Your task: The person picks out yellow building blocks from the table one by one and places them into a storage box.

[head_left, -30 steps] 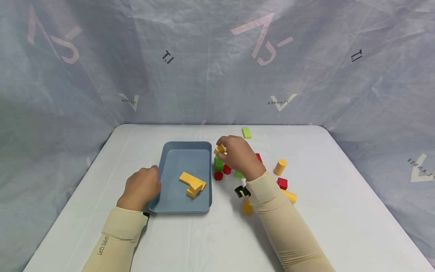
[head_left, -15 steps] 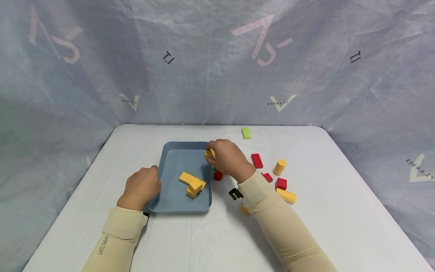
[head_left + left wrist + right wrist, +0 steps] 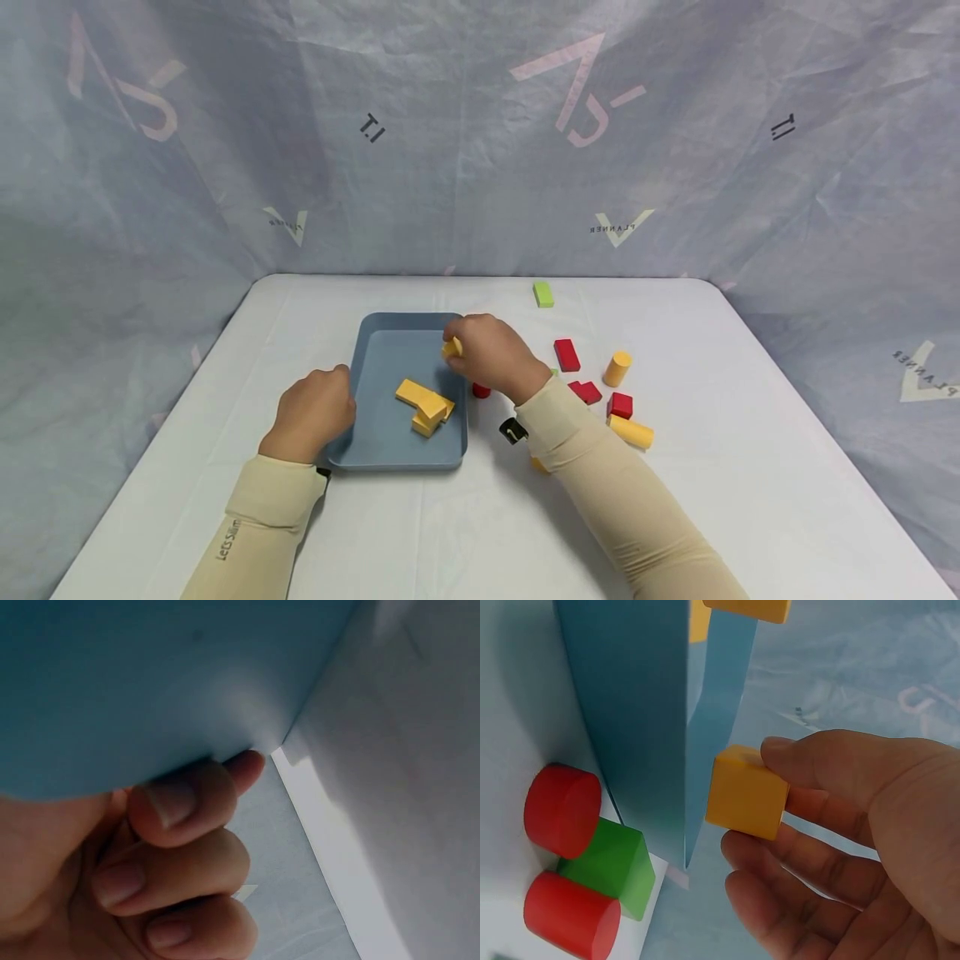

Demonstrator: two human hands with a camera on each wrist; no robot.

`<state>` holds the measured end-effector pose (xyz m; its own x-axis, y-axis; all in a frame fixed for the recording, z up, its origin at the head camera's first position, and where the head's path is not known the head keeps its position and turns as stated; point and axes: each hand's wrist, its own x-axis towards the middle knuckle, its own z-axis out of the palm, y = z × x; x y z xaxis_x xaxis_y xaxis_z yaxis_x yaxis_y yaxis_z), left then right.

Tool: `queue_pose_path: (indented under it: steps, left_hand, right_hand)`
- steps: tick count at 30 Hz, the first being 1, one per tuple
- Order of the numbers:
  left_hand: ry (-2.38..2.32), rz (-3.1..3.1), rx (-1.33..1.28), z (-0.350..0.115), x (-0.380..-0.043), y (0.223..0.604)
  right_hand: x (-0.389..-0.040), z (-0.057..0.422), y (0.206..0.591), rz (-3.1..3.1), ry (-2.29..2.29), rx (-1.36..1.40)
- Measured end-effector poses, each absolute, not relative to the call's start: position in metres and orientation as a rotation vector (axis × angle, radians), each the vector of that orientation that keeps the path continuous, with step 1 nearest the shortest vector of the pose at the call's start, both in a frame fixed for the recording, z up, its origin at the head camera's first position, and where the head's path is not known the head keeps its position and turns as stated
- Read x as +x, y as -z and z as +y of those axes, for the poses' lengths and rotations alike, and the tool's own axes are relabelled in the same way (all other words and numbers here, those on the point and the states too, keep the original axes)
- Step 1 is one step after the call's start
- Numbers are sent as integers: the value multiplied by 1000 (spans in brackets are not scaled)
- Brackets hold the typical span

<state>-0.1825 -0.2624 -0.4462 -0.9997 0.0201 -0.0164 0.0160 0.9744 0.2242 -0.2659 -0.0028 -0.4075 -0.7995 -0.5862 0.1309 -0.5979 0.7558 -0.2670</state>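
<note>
My right hand (image 3: 491, 354) pinches a yellow cube-shaped block (image 3: 746, 795) between thumb and fingers. In the head view it is over the right side of a blue-grey tray (image 3: 408, 467). My left hand (image 3: 313, 412) grips the tray's left rim, its fingers (image 3: 184, 866) curled up against the wall in the left wrist view. Inside the tray lie several yellow blocks (image 3: 431, 407), some stacked on each other. Beside the tray's right wall, the right wrist view shows a green block (image 3: 619, 866) and two red cylinders (image 3: 562, 810), partly hidden by my right hand in the head view.
Right of my right hand lie red blocks (image 3: 567, 355), an upright yellow cylinder (image 3: 618, 368) and one on its side (image 3: 632, 432). A light green block (image 3: 543, 294) lies near the table's back edge. My right sleeve partly covers another yellow block (image 3: 538, 465).
My right hand has carried the yellow block leftward, from above the green block to over the tray's right side. My left hand and the tray stay put.
</note>
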Motion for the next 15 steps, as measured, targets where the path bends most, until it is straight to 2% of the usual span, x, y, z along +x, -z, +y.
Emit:
queue_pose_path:
  steps: [15]
  left_hand:
    - [-329,3099,11,-261,-184,448]
  right_hand:
    - [-263,-16,414,-2919,-375,1045]
